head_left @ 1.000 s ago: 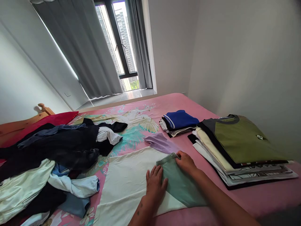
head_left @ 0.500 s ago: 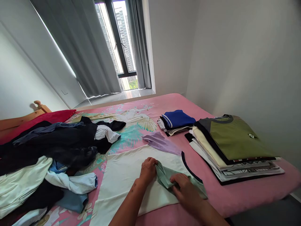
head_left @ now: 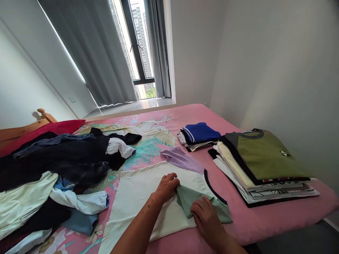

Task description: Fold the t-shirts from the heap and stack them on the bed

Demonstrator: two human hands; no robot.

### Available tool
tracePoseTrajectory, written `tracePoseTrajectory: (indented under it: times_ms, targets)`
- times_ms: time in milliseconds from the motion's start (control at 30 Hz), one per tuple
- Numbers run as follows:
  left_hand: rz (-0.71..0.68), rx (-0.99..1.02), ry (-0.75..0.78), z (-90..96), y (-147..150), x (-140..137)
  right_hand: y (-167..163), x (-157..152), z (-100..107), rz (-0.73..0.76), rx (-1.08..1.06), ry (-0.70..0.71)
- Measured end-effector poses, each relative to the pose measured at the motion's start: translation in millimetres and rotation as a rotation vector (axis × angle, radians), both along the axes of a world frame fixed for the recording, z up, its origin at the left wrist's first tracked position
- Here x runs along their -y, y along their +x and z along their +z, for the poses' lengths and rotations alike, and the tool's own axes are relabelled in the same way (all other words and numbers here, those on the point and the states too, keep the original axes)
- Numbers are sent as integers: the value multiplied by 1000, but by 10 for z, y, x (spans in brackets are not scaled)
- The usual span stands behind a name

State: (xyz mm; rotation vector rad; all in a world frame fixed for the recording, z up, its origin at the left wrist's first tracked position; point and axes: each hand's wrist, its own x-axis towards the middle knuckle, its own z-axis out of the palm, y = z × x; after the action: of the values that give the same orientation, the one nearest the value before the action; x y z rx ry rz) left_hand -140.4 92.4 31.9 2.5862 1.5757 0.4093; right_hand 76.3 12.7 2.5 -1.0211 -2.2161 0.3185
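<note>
Both hands worked mid-fold near the bed's [head_left: 265,225] front edge: our left hand [head_left: 167,187] pinched the green sleeve [head_left: 201,203], our right hand [head_left: 205,220] pressed it flat, fingers closed together; squaring its edge seemed next.

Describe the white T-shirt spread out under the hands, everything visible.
The white T-shirt lies flat on the pink bedsheet, in soft, matte fabric. One sleeve is lilac, the other sage green; a dark neckband curves along its right edge. The left hand pinches the green sleeve's upper fold, the right hand presses it lower down. Its left edge runs close to the heap of unfolded clothes.
</note>
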Motion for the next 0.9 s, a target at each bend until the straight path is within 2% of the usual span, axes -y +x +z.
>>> tracePoseTrajectory:
  times_ms: [200,567,900]
  targets:
    - [33,-75,65,-79,-23,-28,-4,39,-4,-38,-50,55]
    - [7,-105,118,-132,-99,-6,-49,41,36,-84,-50,-58]
    - [19,-139,194,-174,-63,-39,-10,56,77,-95,-78,-57]
